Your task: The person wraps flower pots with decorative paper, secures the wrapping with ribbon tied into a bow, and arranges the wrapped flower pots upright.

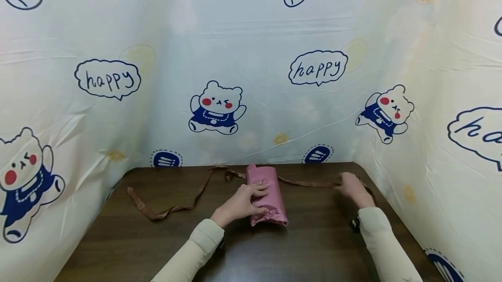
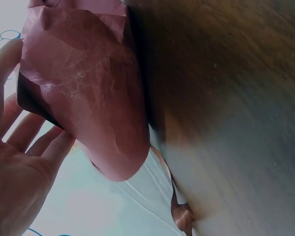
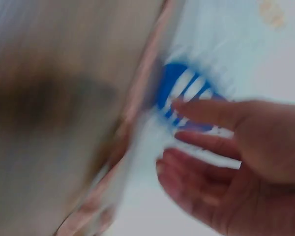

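Note:
A pink paper-wrapped package [image 1: 274, 190] stands on the dark table, its paper creased and gathered at the near end. My left hand [image 1: 241, 203] holds it from the left, thumb toward the near end and fingers across the upper surface. A brown ribbon [image 1: 310, 183] passes behind the package and stretches out to both sides. At its right part is my right hand [image 1: 354, 189]. In the right wrist view, the right hand's fingers [image 3: 206, 113] are loosely bent, and the blurred ribbon [image 3: 137, 93] lies apart from them.
The brown wooden table [image 1: 306, 247] ends at a patterned sheet [image 1: 259, 55] hanging behind and along both sides. On the left, the twisted ribbon tail [image 1: 157, 216] lies across the tabletop.

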`<state>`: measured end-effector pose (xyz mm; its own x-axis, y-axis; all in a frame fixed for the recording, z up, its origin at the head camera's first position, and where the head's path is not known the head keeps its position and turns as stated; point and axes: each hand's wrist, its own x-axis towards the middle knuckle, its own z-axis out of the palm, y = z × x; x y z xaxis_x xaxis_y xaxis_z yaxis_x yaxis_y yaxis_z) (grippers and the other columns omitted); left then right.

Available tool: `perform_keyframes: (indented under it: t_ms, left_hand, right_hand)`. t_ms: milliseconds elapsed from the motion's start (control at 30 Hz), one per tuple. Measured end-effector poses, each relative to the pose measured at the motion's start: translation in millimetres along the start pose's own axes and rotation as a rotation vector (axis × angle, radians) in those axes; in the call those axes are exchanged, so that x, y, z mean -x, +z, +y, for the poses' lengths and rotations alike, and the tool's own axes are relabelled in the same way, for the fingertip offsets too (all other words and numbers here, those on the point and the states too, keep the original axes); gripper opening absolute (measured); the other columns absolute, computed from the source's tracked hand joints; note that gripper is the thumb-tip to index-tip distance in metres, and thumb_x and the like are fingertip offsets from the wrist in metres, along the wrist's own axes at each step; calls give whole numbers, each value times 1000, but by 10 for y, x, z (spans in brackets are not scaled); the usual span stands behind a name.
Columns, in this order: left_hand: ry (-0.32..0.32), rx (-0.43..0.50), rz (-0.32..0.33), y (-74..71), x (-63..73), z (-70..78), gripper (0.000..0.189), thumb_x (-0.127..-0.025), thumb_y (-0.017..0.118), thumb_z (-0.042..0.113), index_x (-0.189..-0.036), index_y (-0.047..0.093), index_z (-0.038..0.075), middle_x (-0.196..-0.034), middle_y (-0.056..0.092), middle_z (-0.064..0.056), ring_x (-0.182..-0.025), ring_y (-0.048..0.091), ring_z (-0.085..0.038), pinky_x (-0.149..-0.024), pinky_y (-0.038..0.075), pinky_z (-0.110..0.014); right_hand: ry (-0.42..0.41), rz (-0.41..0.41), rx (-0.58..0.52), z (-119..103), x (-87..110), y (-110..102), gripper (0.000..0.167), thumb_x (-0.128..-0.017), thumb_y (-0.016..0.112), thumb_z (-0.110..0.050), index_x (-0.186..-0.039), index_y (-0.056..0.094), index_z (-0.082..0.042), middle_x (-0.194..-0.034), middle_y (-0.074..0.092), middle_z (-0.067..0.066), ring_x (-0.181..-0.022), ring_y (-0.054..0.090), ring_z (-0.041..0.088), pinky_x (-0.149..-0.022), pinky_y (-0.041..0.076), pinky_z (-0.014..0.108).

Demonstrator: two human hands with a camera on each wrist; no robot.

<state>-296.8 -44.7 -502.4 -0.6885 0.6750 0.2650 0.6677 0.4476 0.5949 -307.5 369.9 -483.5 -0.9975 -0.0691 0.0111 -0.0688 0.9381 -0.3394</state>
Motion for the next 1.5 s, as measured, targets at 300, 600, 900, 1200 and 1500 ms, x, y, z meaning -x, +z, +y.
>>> perform_keyframes:
  t_ms: [300,600,900,1200,1500]
  left_hand:
    - [12,-8,-31,-50,48,-21,61,-88,82,30,-141,61,10,-154,50,-2,-150,36,-27,-116,36,-50]
    - [26,16,-61,-81,105,-30,60,-90,74,26,-146,56,13,-157,46,0,-151,32,-22,-119,33,-49]
    - [72,71,-24,-80,141,-84,54,-93,72,16,-144,57,6,-155,48,-8,-150,34,-28,-117,35,-48]
    - [-43,-90,4,-45,279,77,50,-102,63,27,-149,53,11,-164,29,-19,-150,24,-47,-116,34,-58]
    - [-68,121,76,21,339,47,51,-99,67,19,-146,55,7,-165,22,-23,-149,30,-42,-113,39,-56]
  right_hand:
    - [-397,13,-331,-1319,237,421,48,-92,77,-23,-132,65,2,-129,66,21,-117,64,40,-96,52,56]
    - [-486,2,-343,-1761,363,662,69,-82,87,-18,-143,58,-2,-144,54,22,-133,52,40,-105,47,54]
    - [-449,-70,-321,-1934,361,654,73,-85,84,-13,-148,50,0,-150,48,28,-137,49,42,-106,46,52]
    - [-401,-86,-349,-1962,389,705,74,-88,81,-13,-151,46,-2,-154,40,30,-134,53,38,-105,48,50]
    - [-422,-62,-407,-1962,445,776,72,-90,77,-8,-153,43,-1,-157,36,28,-142,43,41,-111,41,53]
